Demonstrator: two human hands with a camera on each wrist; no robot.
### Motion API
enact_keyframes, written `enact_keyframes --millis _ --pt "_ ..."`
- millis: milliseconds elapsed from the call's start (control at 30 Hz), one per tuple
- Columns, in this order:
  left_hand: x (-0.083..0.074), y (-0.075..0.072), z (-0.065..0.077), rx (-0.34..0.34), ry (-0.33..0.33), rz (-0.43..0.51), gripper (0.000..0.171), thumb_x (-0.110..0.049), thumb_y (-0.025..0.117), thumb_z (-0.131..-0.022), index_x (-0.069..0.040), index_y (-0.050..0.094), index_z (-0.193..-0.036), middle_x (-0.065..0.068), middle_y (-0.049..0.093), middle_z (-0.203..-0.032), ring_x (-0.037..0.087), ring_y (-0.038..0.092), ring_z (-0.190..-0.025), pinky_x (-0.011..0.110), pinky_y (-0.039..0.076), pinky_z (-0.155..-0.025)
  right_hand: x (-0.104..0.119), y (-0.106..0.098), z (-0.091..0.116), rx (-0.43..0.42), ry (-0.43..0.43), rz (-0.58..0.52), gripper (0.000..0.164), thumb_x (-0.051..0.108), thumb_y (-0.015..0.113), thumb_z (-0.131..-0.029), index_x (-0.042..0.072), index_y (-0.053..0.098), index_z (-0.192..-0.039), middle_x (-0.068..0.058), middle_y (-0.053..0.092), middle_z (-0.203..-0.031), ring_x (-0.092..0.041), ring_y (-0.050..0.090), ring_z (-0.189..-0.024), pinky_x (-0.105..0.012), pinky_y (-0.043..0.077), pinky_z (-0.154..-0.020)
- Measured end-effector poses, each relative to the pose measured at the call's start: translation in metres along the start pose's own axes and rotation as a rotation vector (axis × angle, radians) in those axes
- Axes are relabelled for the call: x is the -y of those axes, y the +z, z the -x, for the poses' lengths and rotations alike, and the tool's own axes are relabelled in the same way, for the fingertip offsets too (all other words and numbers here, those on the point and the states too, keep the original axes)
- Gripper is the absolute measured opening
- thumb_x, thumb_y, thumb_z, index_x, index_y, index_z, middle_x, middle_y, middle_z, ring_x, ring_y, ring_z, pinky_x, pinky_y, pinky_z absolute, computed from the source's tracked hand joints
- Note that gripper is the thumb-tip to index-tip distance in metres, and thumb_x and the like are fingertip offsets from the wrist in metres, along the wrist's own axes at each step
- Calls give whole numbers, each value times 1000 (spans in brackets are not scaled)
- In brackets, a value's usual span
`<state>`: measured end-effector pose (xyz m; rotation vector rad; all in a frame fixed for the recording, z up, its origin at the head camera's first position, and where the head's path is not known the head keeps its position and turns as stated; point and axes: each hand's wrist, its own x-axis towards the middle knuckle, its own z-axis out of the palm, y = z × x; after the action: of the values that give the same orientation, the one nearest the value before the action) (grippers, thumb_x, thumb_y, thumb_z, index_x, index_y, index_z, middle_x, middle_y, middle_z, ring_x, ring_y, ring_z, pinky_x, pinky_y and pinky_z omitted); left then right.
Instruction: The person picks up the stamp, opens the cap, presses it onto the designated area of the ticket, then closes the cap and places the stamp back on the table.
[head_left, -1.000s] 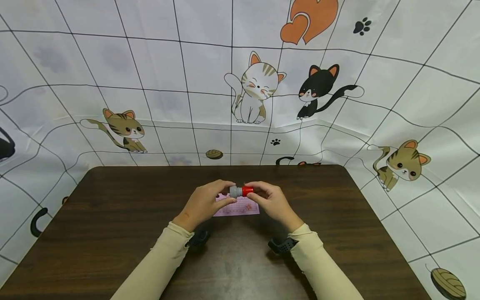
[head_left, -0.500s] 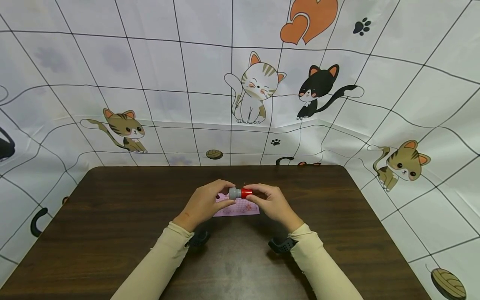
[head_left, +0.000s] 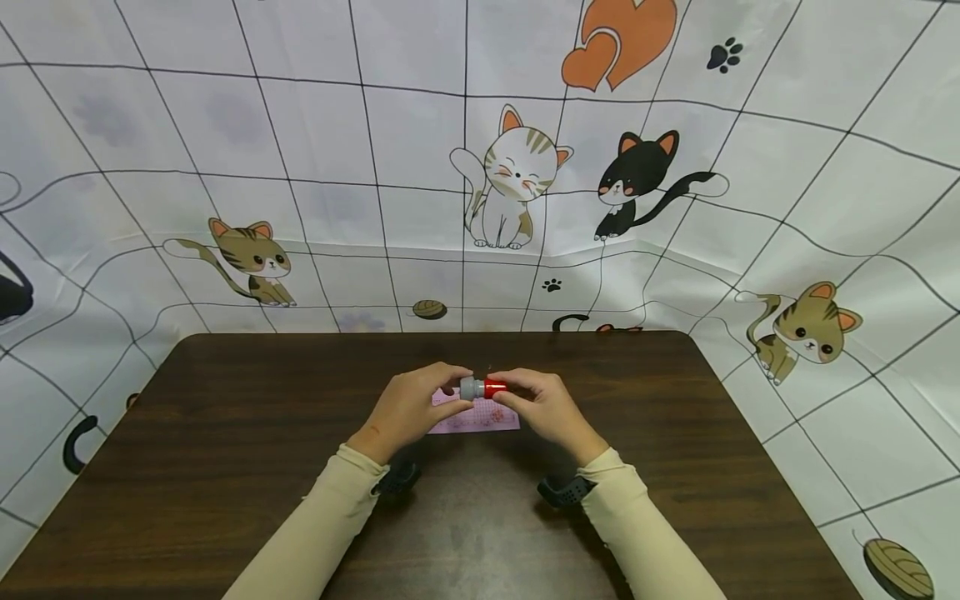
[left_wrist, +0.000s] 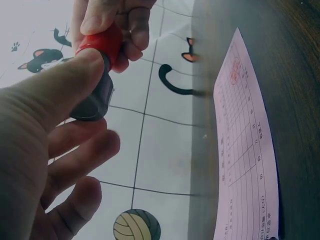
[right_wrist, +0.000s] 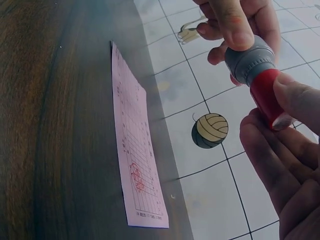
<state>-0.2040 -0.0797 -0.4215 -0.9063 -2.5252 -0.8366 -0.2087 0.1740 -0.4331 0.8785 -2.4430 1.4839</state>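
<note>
Both hands hold one small stamp between them, raised over a pink printed slip. My left hand (head_left: 408, 408) pinches its grey end (head_left: 470, 387) between thumb and fingers. On the other side, the thumb and fingers of my right hand (head_left: 551, 410) grip the red end (head_left: 495, 388). In the right wrist view the ribbed grey part (right_wrist: 252, 59) and the red barrel (right_wrist: 266, 95) are joined in line. The pink slip (head_left: 480, 419) lies flat below, partly covered by the left hand; a red stamped mark (right_wrist: 136, 177) shows on its grid.
A dark brown wooden table (head_left: 225, 467) spreads under both arms. Behind it hangs a white sheet (head_left: 337, 217) with grid lines and cartoon cats, meeting the table's far edge. Dark straps (head_left: 562, 492) sit at the wrists.
The red end and the right fingers have dipped very slightly. Both hands keep their hold on the stamp, and the slip stays in place.
</note>
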Motion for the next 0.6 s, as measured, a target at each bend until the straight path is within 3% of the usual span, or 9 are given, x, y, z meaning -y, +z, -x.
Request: enact_keyframes --millis 167,600 --pt "2 -1 -1 20 16 18 46 -28 83 -89 -17 70 -132 -3 73 -114 15 71 -96 39 60 -90 -2 -2 -1 14 -26 23 29 10 77 -93 10 77 -122 -6 75 -116 -17 70 -94 -28 60 -79" --pt "0 -2 -1 -4 1 -17 42 -33 88 -84 -17 71 -119 -4 74 -109 12 71 -95 36 60 -88 -1 2 -1 -25 -60 52 29 8 79 -91 7 77 -120 -8 75 -115 -17 72 -91 -28 61 -80"
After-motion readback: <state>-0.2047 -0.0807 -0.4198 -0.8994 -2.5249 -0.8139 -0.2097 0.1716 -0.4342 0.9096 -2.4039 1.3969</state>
